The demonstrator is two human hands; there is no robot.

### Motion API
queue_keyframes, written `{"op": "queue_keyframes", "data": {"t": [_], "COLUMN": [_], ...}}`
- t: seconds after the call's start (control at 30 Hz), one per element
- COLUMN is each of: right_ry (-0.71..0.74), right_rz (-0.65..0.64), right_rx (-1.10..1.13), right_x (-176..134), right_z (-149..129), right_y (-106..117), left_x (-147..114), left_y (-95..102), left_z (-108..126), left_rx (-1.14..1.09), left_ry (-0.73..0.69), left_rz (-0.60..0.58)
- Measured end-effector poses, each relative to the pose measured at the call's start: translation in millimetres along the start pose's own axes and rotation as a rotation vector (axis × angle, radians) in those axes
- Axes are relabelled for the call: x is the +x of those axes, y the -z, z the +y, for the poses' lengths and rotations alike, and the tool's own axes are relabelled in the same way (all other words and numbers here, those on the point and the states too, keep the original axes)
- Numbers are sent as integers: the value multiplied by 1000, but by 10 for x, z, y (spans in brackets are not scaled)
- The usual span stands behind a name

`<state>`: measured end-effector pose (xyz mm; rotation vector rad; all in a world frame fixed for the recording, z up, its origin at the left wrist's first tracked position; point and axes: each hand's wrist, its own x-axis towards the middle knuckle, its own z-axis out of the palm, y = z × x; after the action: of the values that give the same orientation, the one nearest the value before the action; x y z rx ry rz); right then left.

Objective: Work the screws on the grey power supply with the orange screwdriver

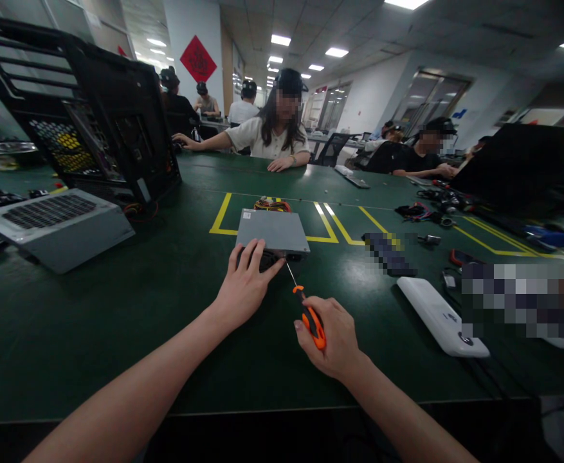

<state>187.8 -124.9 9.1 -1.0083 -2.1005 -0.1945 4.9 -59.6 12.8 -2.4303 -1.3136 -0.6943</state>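
Note:
A grey metal computer power supply [274,229] lies flat on the green table, its fan and socket side facing me. My left hand [245,283] grips its near edge, fingertips on the top and thumb at the front face. In my right hand [332,334] is a screwdriver [314,326] with an orange and black handle, closed in my fingers. Its thin shaft points up and left, the tip meeting the front face beside my left thumb. Whether the tip sits in a screw is too small to tell. Bundled coloured cables [272,205] lie behind the power supply.
An open black computer case [132,122] stands at left behind a grey metal cover [69,225]. To the right lie a white power bank [438,315], a blurred phone-like object [388,253] and loose cables [421,212]. A person [282,128] sits across the table [190,379].

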Motion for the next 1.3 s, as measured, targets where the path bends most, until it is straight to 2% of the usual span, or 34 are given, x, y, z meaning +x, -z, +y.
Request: {"op": "queue_keyframes", "data": {"t": [0.13, 0.27, 0.43, 0.6, 0.7, 0.9, 0.97, 1.13, 1.3], "right_ry": [72, 44, -26, 41, 27, -49, -33, 90, 28], "right_rz": [-44, -47, 4, -48, -64, 46, 71, 26, -22], "right_rx": [-59, -97, -2, -58, -99, -39, -39, -125, -116], "right_x": [15, 28, 8, 6, 23, 10, -3, -15, -7], "right_z": [-12, -12, 7, -3, -11, 18, 24, 1, -1], "right_y": [7, 34, 27, 19, 37, 27, 7, -7, 24], "left_x": [2, 5, 2, -2, -4, -3, -1, 3, 1], "left_y": [6, 7, -3, 3, 6, 4, 1, -8, -7], "left_z": [8, 12, 3, 4, 9, 6, 2, 5, 9], "left_rx": [-4, 0, 12, 15, 8, 8, 9, 6, 9], "left_ry": [9, 6, 0, 1, 4, 0, -2, 6, 4], "left_rz": [5, 7, -2, 0, -1, 1, -3, 2, 2]}}
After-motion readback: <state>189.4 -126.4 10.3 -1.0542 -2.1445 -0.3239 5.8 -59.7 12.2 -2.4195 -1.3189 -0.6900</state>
